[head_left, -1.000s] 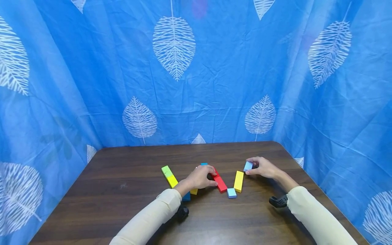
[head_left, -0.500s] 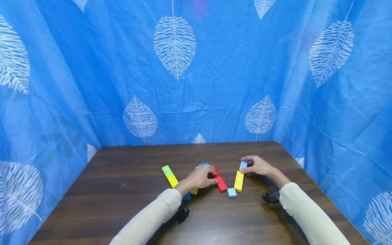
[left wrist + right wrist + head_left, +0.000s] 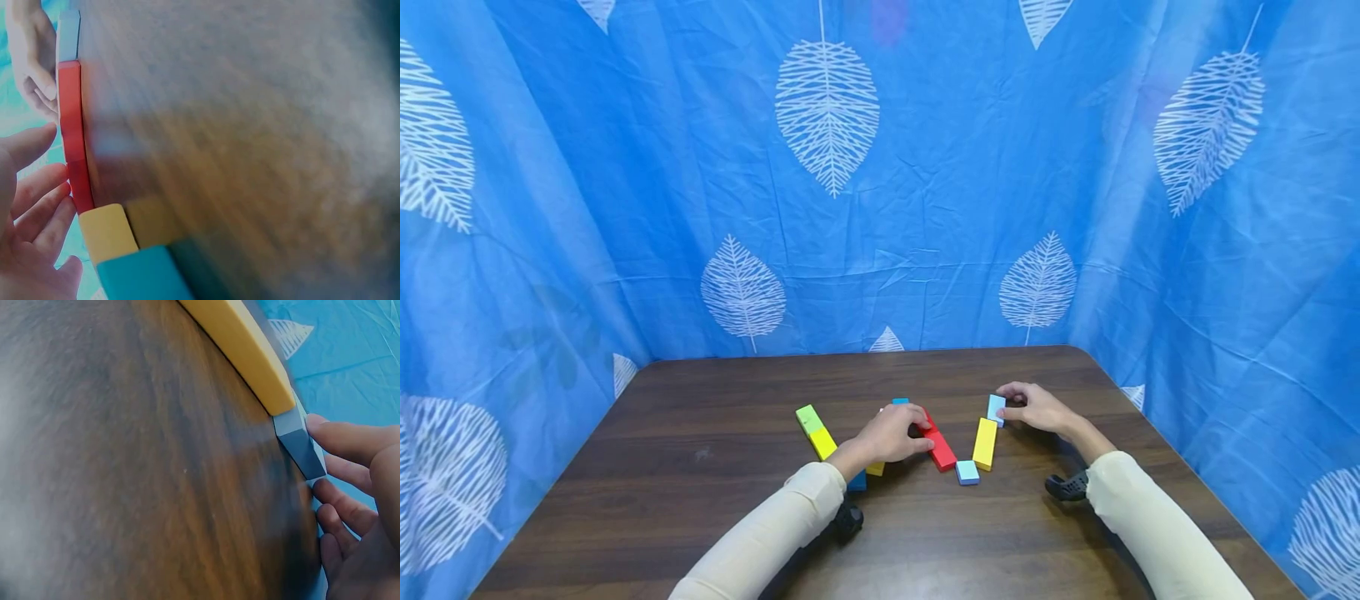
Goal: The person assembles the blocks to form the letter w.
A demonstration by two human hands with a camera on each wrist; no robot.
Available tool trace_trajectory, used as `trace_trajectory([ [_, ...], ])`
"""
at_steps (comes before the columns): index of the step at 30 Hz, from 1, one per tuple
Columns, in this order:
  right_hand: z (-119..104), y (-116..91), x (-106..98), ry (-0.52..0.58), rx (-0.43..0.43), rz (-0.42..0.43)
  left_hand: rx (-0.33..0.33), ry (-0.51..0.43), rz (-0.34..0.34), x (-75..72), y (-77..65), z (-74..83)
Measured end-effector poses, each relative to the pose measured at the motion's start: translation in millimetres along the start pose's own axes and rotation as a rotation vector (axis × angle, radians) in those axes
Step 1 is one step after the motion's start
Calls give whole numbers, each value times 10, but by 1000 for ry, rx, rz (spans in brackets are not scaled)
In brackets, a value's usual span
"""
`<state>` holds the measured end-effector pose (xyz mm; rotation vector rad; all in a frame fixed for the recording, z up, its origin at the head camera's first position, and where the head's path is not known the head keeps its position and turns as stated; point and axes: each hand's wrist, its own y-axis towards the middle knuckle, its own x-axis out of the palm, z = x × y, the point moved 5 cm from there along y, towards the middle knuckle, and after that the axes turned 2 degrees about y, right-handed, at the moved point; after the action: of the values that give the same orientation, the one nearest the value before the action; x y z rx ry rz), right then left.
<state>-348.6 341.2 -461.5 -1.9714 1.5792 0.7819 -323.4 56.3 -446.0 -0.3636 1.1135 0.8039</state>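
Note:
My right hand (image 3: pixel 1037 410) has thumb and fingertips at a light blue block (image 3: pixel 996 408) just beyond the far end of a yellow block (image 3: pixel 985 443). In the right wrist view the thumb presses on the light blue block (image 3: pixel 300 440), with the index finger behind it. My left hand (image 3: pixel 891 435) rests beside a red block (image 3: pixel 943 454), fingers loosely bent, thumb and fingertips right at its side. A second light blue block (image 3: pixel 967 472) lies between the red and yellow ones. The left wrist view shows the red block (image 3: pixel 74 112) beside the left fingertips.
A green block (image 3: pixel 808 418) and a bright yellow block (image 3: pixel 823 443) form a slanted line left of the left forearm. Blue block pieces (image 3: pixel 857 482) (image 3: pixel 900 402) show partly behind the left hand. The dark wooden table (image 3: pixel 700 517) ends at a blue leaf-patterned curtain (image 3: pixel 925 208).
My right hand has carried the light blue block leftward to the far end of the yellow block, then shifted slightly right. My left hand has stayed in place.

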Motion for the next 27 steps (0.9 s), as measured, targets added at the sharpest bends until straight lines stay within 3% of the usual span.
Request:
trace_trajectory([
  [13,-17,63,40,-20,-10,7,-16,-9,-12,-42,-16,13],
  [27,1,29,51,-40,41,13,-6,25,-41,-17,-17,30],
])
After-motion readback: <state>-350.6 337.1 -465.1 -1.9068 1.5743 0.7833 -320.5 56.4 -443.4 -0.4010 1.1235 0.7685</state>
